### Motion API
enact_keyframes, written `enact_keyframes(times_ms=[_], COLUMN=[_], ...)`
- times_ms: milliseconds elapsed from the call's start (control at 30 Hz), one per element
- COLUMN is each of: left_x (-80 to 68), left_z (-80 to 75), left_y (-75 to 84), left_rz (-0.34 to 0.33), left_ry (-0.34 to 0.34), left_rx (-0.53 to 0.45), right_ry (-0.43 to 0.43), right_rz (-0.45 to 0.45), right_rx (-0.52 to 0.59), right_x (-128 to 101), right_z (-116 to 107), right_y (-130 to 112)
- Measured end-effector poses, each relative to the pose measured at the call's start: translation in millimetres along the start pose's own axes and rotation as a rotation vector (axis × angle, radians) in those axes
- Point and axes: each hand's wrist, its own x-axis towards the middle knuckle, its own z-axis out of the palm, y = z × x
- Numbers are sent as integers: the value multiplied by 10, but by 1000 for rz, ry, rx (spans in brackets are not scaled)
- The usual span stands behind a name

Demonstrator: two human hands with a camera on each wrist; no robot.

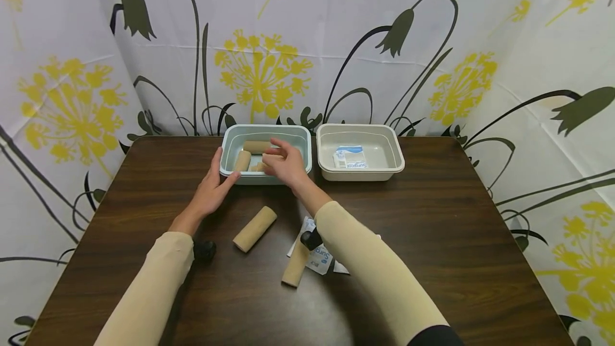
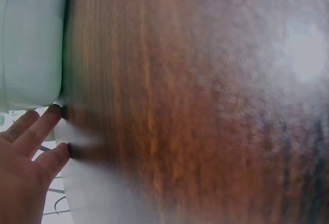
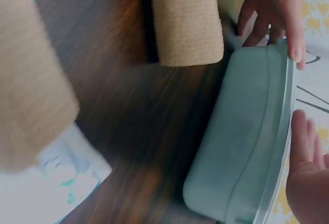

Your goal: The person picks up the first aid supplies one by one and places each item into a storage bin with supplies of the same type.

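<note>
My left hand (image 1: 211, 191) lies along the left side of the pale blue-green tub (image 1: 300, 131), thumb at the front rim and fairly straight fingers against the outer wall. Over the tub's front right part hovers my right hand (image 1: 286, 164), its fingers loosely bent with nothing visible between them. Inside the tub are a tan bandage roll (image 1: 256, 147) at the back, another bandage roll (image 1: 242, 160) at the left and a third tan piece (image 1: 258, 167) partly hidden by the right hand. In the right wrist view both hands flank the tub wall (image 3: 236, 131).
A tan bandage roll (image 1: 255, 229) lies on the brown table (image 1: 432, 239). Another bandage roll (image 1: 296, 266) rests by white printed packets (image 1: 319, 259), partly under my right forearm. Right of the tub stands a cream tub (image 1: 391, 156) holding a blue-and-white packet (image 1: 351, 157). A patterned curtain hangs behind.
</note>
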Motion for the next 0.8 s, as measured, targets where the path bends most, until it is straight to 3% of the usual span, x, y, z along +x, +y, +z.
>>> enact_keyframes(times_ms=[100, 233, 333, 600, 800], left_x=[5, 16, 14, 1, 1], left_z=[-3, 3, 9, -4, -5], left_y=[-8, -24, -32, -30, -17], left_rz=[-2, 3, 5, -7, -17], left_ry=[2, 5, 7, 2, -6], left_rx=[5, 9, 10, 13, 15], right_ry=[-46, -136, -243, -647, -835], right_rz=[-113, -332, -427, -496, -536], right_rx=[-130, -438, -648, -1071, -1287], right_x=[-33, -90, -164, -405, -540], right_z=[-64, -156, -191, -118, -18], right_y=[19, 80, 138, 273, 362])
